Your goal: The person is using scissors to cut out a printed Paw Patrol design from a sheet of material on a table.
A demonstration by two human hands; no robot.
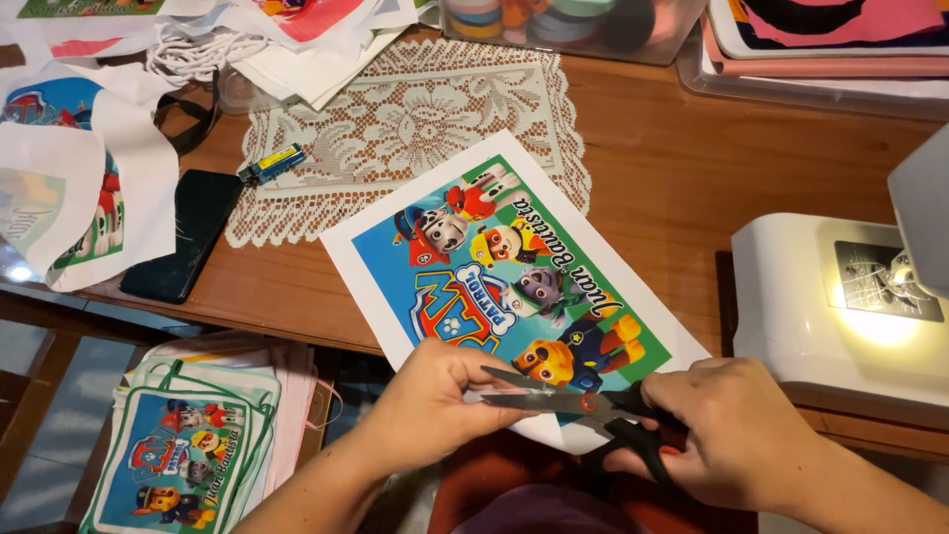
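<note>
The right hand [736, 425] has its grip closed through the black handles of a pair of scissors [583, 407], fingers curled tight around the loops. The blades stand a little apart and point toward the left hand [435, 400], which pinches the near edge of a printed sheet [504, 272] between thumb and fingers, just where the blades meet the white margin. Whether the blades are already in the paper is hard to tell, since the left thumb covers that spot.

The sheet shows cartoon pups on a blue and green ground with a white border. It lies slantwise on the wooden bench [682, 158], its near corner hanging over the edge by the hands, its far corner resting on a white lace doily [395, 129]. Left of the doily lie a small blue and yellow lighter [272, 163] and a dark phone [188, 232], with a heap of printed white cloth pieces [69, 178] beyond. To the right stands a white sewing machine [840, 307] with its lamp lit. Below the bench edge on the left sits a stack of finished printed pieces [188, 455].
</note>
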